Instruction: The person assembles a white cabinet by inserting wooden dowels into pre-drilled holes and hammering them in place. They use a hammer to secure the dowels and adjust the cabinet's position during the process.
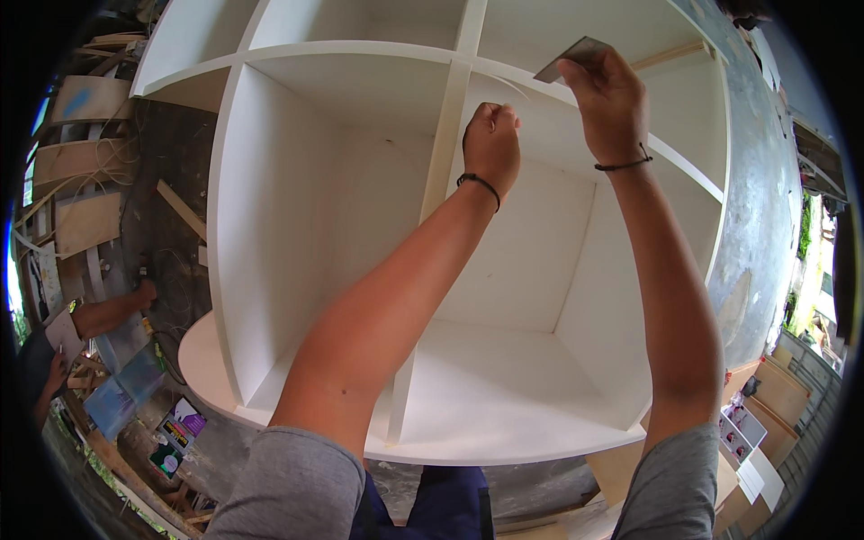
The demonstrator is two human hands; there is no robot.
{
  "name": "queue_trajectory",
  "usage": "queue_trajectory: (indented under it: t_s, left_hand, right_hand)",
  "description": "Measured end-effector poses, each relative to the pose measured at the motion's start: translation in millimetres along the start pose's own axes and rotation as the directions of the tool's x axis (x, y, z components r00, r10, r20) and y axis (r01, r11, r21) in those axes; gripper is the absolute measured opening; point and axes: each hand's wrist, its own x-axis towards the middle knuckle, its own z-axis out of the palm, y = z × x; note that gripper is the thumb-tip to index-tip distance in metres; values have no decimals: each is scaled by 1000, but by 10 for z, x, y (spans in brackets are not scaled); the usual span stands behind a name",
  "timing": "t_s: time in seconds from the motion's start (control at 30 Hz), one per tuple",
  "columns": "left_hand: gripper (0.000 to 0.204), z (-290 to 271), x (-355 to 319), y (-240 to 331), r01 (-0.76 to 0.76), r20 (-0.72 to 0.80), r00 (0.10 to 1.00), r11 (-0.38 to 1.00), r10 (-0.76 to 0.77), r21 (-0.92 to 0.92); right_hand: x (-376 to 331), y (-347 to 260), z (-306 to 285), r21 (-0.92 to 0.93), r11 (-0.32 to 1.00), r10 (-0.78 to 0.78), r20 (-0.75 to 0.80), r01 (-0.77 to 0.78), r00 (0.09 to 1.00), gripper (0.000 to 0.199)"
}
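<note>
A white shelf cabinet (306, 207) with several open compartments stands in front of me. My right hand (610, 99) is raised at the front edge of an upper shelf and grips a flat grey metal scraper blade (571, 56) set against that edge. My left hand (491, 146) is closed in a fist just below and to the left, pinching a thin white strip (513, 84) that curls off the shelf edge. Both wrists wear thin black bands.
Another person's arm and hand (112, 310) reach in at the left, near plywood offcuts (85, 220) and cables on the dark floor. Blue and printed packages (135, 391) lie at lower left. A grey wall (765, 198) runs along the cabinet's right side, with more boards at lower right.
</note>
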Motion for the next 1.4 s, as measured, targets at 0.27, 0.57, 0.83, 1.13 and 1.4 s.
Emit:
queue_trajectory:
  t_s: [0.27,0.57,0.83,1.13,1.4]
  left_hand:
    - [24,99,86,217,-100,102,989,995,103,-30]
    - [29,-60,-331,388,-199,-24,971,857,239,475]
    - [13,-399,-362,472,-415,197,749,216,633,884]
    - [11,-437,-315,461,-383,74,825,458,560,802]
    - [13,-487,-269,460,-461,95,813,536,575,707]
  right_hand:
    - [111,132,53,-5,999,-32,-44,32,999,13]
    - [23,101,325,-56,996,-69,100,75,993,16]
    - [142,75,537,-105,988,-99,133,114,986,16]
    - [166,70,573,-74,979,-169,201,187,965,12]
    - [188,26,614,-80,976,-180,232,203,956,12]
